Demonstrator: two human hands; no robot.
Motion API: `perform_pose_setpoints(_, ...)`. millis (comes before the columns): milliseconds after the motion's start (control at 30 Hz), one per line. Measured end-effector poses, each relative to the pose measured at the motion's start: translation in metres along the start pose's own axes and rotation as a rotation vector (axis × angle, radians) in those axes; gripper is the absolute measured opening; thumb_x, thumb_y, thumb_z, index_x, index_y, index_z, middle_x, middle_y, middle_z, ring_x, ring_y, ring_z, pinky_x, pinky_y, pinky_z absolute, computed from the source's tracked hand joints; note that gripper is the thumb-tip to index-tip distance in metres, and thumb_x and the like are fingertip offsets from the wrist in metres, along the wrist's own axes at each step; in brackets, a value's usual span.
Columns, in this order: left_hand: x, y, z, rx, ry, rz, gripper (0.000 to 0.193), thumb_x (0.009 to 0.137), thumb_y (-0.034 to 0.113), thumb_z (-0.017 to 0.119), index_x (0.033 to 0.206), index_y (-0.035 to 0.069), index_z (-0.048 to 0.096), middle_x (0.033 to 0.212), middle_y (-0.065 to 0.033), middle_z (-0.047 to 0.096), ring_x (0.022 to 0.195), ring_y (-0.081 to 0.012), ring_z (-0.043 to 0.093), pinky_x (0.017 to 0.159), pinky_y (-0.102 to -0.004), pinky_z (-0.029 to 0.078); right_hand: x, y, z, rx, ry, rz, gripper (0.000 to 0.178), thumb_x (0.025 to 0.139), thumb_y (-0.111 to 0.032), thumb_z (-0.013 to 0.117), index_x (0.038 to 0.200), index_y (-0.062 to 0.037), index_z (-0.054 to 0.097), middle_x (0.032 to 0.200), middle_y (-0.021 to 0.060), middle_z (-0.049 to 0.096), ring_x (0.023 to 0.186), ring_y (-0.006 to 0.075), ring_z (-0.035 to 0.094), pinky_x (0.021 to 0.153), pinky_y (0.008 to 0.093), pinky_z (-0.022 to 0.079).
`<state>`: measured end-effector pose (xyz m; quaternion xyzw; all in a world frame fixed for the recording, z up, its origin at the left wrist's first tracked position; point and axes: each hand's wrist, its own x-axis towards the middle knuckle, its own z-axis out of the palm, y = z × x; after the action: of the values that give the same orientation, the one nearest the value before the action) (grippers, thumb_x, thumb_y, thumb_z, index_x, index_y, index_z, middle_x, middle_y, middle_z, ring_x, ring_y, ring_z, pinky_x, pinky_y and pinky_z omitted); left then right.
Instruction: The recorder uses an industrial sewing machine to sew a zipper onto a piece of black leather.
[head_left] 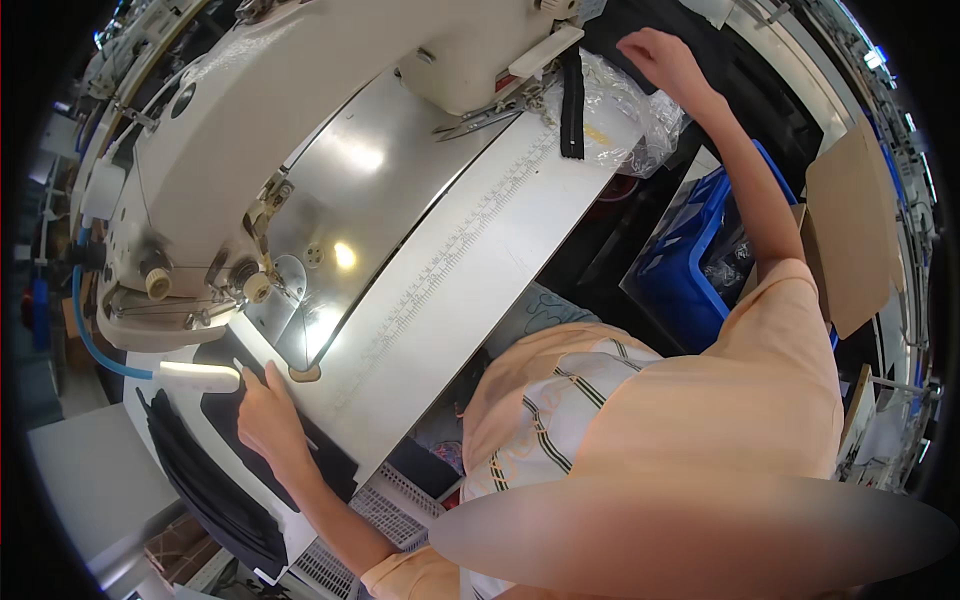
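My left hand (268,415) rests at the left of the sewing machine (240,110), palm down on a black cloth piece (222,415). Its forefinger and thumb are stretched out and apart, beside the white lamp head (198,377). At the upper right, my right hand (660,62) is over black cloth (625,25), its fingers drawn together and bent. Whether cloth is pinched in them is hidden. Near that hand a black zipper (572,105) lies across a clear plastic bag (640,120).
Scissors (480,122) lie under the machine arm. A printed ruler scale runs along the white table (470,270). More black cloth (205,480) hangs at the left edge. A blue crate (690,260) and an open cardboard box (855,230) stand to my right.
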<state>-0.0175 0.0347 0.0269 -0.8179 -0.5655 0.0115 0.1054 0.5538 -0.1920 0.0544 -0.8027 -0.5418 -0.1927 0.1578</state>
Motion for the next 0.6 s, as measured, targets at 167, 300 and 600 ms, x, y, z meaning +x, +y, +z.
perform_pose_setpoints(167, 0.001, 0.002, 0.007, -0.173, 0.064, -0.014, 0.046, 0.098, 0.039, 0.054, 0.121, 0.000, 0.063, 0.067, -0.0151, 0.065, 0.060, -0.0306, 0.064, 0.056, -0.0413, 0.047, 0.027, 0.061, 0.046, -0.285, -0.104, -0.025, 0.022, 0.087, -0.021, 0.064, 0.100, -0.0057, 0.070, 0.088, 0.0148, 0.067, 0.079, 0.0300, 0.066, 0.075, 0.0375, 0.053)
perform_pose_setpoints(300, -0.021, 0.014, -0.006, -0.574, 0.023, -0.082, 0.042, 0.095, 0.024, 0.063, 0.131, 0.004, 0.059, 0.056, -0.0027, 0.047, 0.050, -0.0089, 0.039, 0.049, -0.0293, 0.033, 0.023, 0.115, 0.018, 0.722, -0.012, 0.580, 0.024, 0.094, -0.019, 0.060, 0.106, -0.0021, 0.070, 0.093, 0.0000, 0.067, 0.085, 0.0098, 0.062, 0.078, 0.0229, 0.049)
perform_pose_setpoints(600, -0.055, 0.060, -0.020, -0.406, 0.465, 0.400, 0.067, 0.074, 0.020, 0.081, 0.136, 0.017, 0.055, 0.146, -0.0126, 0.043, 0.134, -0.0306, 0.039, 0.108, -0.0523, 0.027, -0.015, -0.211, -0.012, 0.530, -0.089, -0.673, 0.014, 0.078, 0.000, 0.067, 0.091, -0.0021, 0.064, 0.118, 0.0138, 0.063, 0.107, 0.0272, 0.063, 0.087, 0.0360, 0.054)
